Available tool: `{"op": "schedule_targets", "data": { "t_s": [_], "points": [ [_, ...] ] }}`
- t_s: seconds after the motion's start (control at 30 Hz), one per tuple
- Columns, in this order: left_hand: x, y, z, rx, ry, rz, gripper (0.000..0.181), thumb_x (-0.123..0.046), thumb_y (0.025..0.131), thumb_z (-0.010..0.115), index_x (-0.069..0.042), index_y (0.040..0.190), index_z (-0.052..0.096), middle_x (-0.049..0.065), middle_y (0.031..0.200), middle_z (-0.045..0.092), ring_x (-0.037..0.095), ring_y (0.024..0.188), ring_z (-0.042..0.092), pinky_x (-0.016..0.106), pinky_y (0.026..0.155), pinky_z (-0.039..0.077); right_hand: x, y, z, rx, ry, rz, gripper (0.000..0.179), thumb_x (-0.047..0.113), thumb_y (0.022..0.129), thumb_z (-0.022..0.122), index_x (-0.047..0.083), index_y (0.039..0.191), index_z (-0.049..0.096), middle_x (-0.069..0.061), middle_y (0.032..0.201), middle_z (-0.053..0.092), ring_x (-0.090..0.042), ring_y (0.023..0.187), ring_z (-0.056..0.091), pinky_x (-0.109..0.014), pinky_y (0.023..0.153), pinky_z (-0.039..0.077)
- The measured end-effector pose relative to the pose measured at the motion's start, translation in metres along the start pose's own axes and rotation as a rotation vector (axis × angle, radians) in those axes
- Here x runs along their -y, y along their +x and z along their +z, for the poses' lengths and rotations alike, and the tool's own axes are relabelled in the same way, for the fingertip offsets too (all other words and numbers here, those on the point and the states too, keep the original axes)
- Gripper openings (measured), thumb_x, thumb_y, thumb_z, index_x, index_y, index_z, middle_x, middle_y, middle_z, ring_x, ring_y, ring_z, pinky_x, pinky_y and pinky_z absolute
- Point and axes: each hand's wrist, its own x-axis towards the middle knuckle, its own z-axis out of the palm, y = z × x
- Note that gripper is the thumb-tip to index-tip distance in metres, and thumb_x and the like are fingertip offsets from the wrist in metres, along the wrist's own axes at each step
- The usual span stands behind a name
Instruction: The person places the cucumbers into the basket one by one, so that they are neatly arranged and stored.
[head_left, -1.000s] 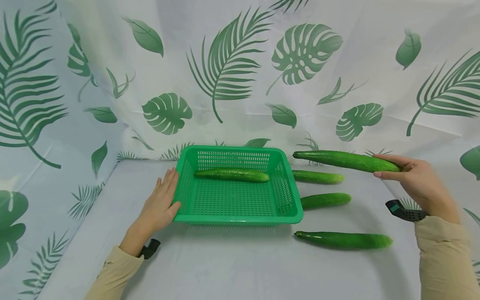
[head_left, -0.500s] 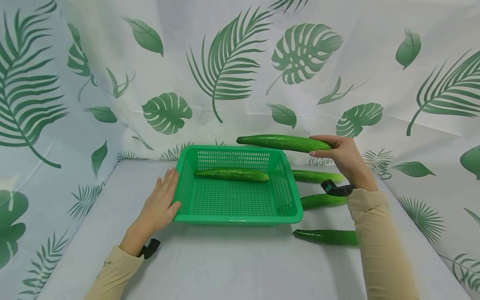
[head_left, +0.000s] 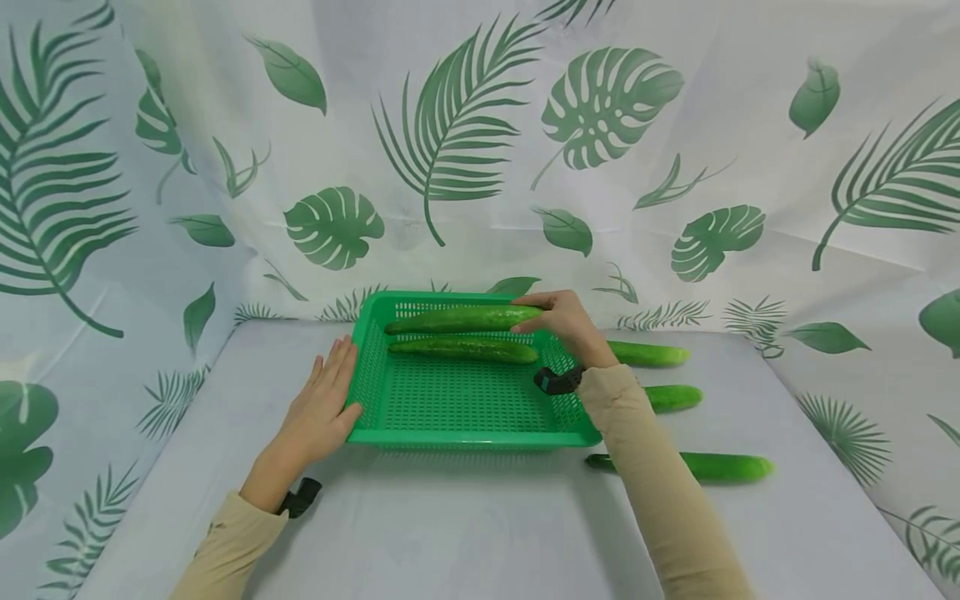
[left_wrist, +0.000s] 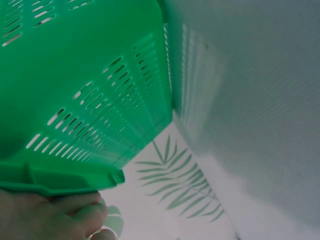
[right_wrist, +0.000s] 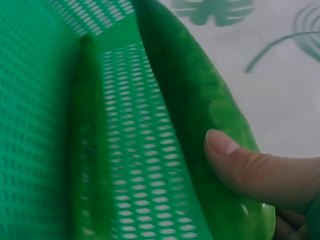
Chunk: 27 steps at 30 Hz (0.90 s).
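Observation:
My right hand (head_left: 564, 327) grips a cucumber (head_left: 457, 318) by its paler right end, over the back part of the green basket (head_left: 480, 438). The right wrist view shows the thumb (right_wrist: 250, 167) pressed along the held cucumber (right_wrist: 200, 100). Another cucumber (head_left: 465, 349) lies on the basket floor, just in front of the held one. At the basket's left wall rests my left hand (head_left: 318, 408), fingers straight and touching the side near the rim. In the left wrist view its fingers (left_wrist: 82, 210) sit against the rim of the basket (left_wrist: 85, 125).
To the right of the basket, a cucumber (head_left: 648, 354) and another cucumber (head_left: 677, 397) lie on the white table (head_left: 450, 533), partly hidden by the basket and right arm. A further cucumber (head_left: 723, 467) lies nearer, crossed by the sleeve. A leaf-patterned curtain (head_left: 480, 150) stands behind.
The right hand has carried its cucumber leftward from beyond the basket's right side, then lowered it over the basket's back part. The left hand has stayed at the left wall.

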Motion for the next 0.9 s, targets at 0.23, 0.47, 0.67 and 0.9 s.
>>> {"op": "schedule_targets", "data": {
  "t_s": [0.23, 0.47, 0.67, 0.9],
  "points": [
    [0.001, 0.0, 0.0, -0.006, 0.004, 0.003, 0.073, -0.009, 0.092, 0.046, 0.01, 0.155, 0.012, 0.024, 0.163, 0.007, 0.038, 0.151, 0.004, 0.056, 0.119, 0.006, -0.011, 0.008, 0.025, 0.034, 0.036, 0.1, 0.05, -0.001, 0.082, 0.076, 0.002, 0.13, 0.065, -0.017, 0.151, 0.044, -0.036, 0.143, 0.03, -0.053, 0.112, 0.034],
    [-0.001, 0.0, 0.0, -0.001, 0.006, 0.004, 0.073, -0.009, 0.091, 0.046, 0.011, 0.154, 0.013, 0.024, 0.163, 0.007, 0.038, 0.151, 0.004, 0.057, 0.119, 0.007, -0.027, 0.013, 0.035, 0.013, 0.026, 0.231, 0.048, -0.002, 0.08, 0.078, 0.004, 0.126, 0.069, -0.016, 0.15, 0.045, -0.037, 0.144, 0.029, -0.053, 0.113, 0.032],
    [-0.001, 0.001, 0.0, 0.007, 0.001, 0.003, 0.074, -0.01, 0.092, 0.046, 0.011, 0.154, 0.012, 0.025, 0.163, 0.006, 0.036, 0.151, 0.002, 0.057, 0.119, 0.006, -0.04, 0.016, 0.037, 0.022, 0.014, 0.291, 0.048, -0.001, 0.077, 0.081, 0.004, 0.124, 0.07, -0.017, 0.154, 0.038, -0.038, 0.145, 0.025, -0.053, 0.113, 0.033],
    [0.0, 0.001, 0.0, 0.023, -0.001, -0.01, 0.075, -0.011, 0.092, 0.045, 0.01, 0.155, 0.01, 0.024, 0.163, 0.005, 0.036, 0.151, 0.001, 0.054, 0.12, 0.003, -0.046, 0.017, 0.042, 0.004, -0.048, 0.318, 0.047, -0.004, 0.075, 0.082, 0.003, 0.12, 0.072, -0.019, 0.154, 0.037, -0.04, 0.144, 0.027, -0.054, 0.111, 0.035]
  ]
}}
